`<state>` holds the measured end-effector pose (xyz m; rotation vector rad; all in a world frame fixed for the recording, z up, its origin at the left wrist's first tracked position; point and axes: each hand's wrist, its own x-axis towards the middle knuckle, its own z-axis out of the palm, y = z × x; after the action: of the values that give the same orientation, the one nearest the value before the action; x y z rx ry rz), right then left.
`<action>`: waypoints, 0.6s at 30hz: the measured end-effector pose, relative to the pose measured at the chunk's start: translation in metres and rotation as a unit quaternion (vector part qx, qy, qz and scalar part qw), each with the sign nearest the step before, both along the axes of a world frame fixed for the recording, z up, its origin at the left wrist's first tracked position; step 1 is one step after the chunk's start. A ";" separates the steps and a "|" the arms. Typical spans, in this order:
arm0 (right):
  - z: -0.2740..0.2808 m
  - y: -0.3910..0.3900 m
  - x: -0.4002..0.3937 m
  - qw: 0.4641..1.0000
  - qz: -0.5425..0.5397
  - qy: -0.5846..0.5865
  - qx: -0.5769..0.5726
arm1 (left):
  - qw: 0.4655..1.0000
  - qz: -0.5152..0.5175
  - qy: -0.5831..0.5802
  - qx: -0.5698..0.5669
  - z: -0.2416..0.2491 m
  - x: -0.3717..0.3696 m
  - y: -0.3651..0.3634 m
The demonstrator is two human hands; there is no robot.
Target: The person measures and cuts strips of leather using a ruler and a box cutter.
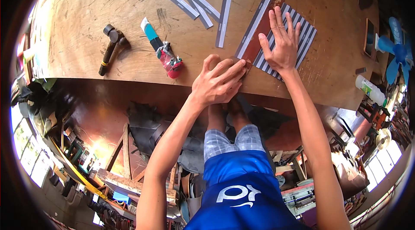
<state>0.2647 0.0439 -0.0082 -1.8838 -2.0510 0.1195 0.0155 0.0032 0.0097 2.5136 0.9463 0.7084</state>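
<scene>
My right hand (pixel 281 46) lies spread over a striped dark-and-white sheet (pixel 304 35) and the edge of a worn reddish-brown straight bar (pixel 259 35). The bar runs lengthwise over the sheet, leaving one printed strip (pixel 255 24) showing along its left side. At the bar's near end, by the table's front edge, my left hand (pixel 219 78) has its fingers curled together. A small dark bit shows by its fingertips, but what it holds is hidden. Further left lie several loose strips (pixel 225 11), each half dark and half white with small lettering.
A hammer (pixel 112 48) and a cutter-like tool with a teal section and a wrapped red end (pixel 162 48) lie on the wooden table (pixel 86 13). At the right are a phone (pixel 368 37), a white bottle (pixel 369 89) and a blue fan (pixel 395 50). Wooden frames stand below.
</scene>
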 end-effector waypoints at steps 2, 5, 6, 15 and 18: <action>0.000 0.000 0.000 1.000 0.000 -0.001 -0.003 | 1.000 0.002 0.000 0.000 0.000 0.000 0.000; -0.001 0.000 0.001 1.000 0.002 -0.002 -0.001 | 1.000 0.000 0.000 -0.002 0.000 0.000 0.000; -0.001 0.000 0.001 1.000 0.001 -0.003 -0.001 | 1.000 0.000 -0.001 -0.002 0.000 0.000 0.000; -0.002 0.000 0.001 1.000 0.000 0.002 0.000 | 1.000 0.007 -0.002 -0.006 0.000 0.000 0.000; -0.002 0.000 0.000 1.000 -0.001 0.002 -0.002 | 1.000 0.007 -0.001 -0.010 0.000 0.000 0.000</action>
<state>0.2651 0.0435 -0.0099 -1.8863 -2.0474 0.1255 0.0154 0.0032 0.0102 2.4915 0.9653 0.7022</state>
